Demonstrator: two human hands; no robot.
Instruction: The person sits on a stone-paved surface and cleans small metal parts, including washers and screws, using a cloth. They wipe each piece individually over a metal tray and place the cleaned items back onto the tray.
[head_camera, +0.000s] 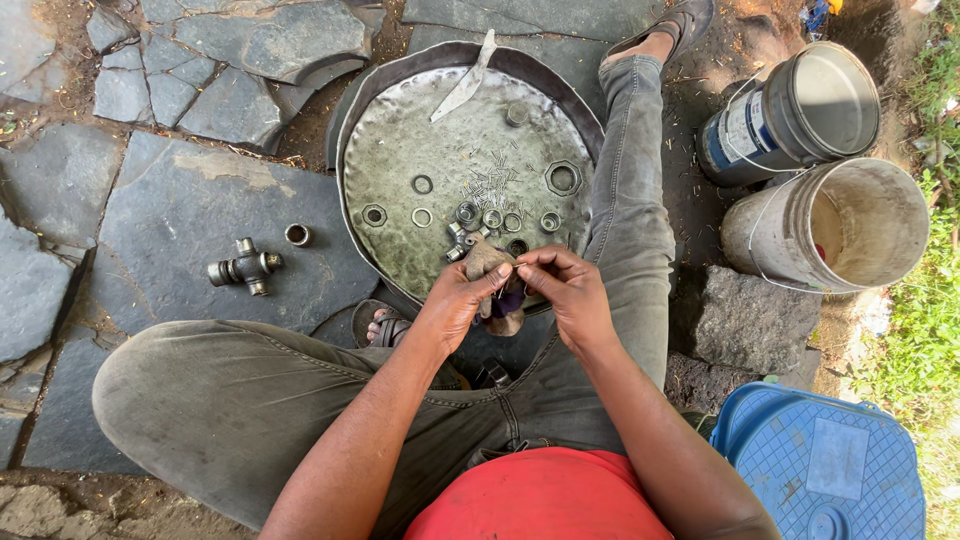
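My left hand (455, 300) and my right hand (570, 290) meet over the near rim of a round metal tray (400, 170). Both pinch a dirty brownish rag (492, 262), which hangs down between them. Whatever small part may be inside the rag is hidden. Just beyond the hands, in the tray, lie several small bearing cups (492, 217), metal rings (422, 185), a hexagonal nut (563, 179) and a scatter of thin needle rollers (492, 180). A flat metal blade (465, 82) rests at the tray's far side.
A metal cross-shaped joint (244, 268) and a loose cup (297, 235) lie on the stone slabs to the left. Two buckets (850, 220) lie on their sides at right, with a stone block (745, 320) and a blue plastic lid (820, 465) nearer me.
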